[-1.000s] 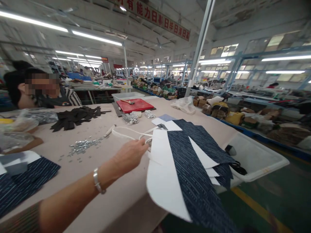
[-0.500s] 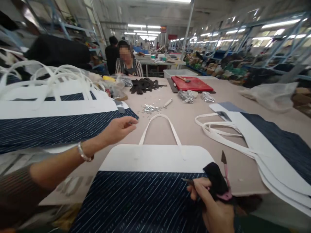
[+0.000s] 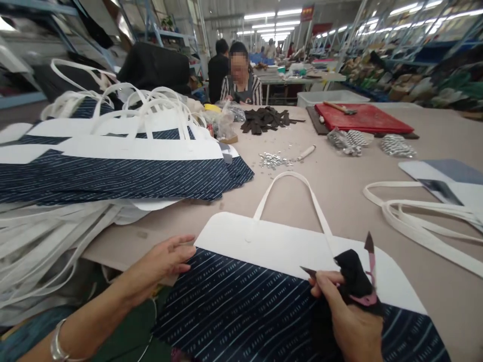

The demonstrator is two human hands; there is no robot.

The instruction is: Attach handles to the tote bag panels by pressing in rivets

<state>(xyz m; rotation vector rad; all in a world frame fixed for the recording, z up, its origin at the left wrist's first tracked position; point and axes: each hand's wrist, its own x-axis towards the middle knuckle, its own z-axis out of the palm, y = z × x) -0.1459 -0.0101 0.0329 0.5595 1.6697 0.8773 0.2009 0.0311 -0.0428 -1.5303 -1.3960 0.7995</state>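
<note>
A navy striped bag panel with a white top band and white handle lies on the table in front of me. My left hand rests on the panel's left edge with its fingers stretched out. My right hand is closed around small thread snips with pink handles and a piece of black cloth, low on the panel's right side. The snips' blades point up, apart.
A tall stack of like panels with white handles sits at the left. More panels and loose handles lie at the right. Farther back are metal bits, black pieces, a red mat and a seated person.
My left hand came down from mid-air onto the panel's left edge. The panel now lies closer to me, and my view has swung left.
</note>
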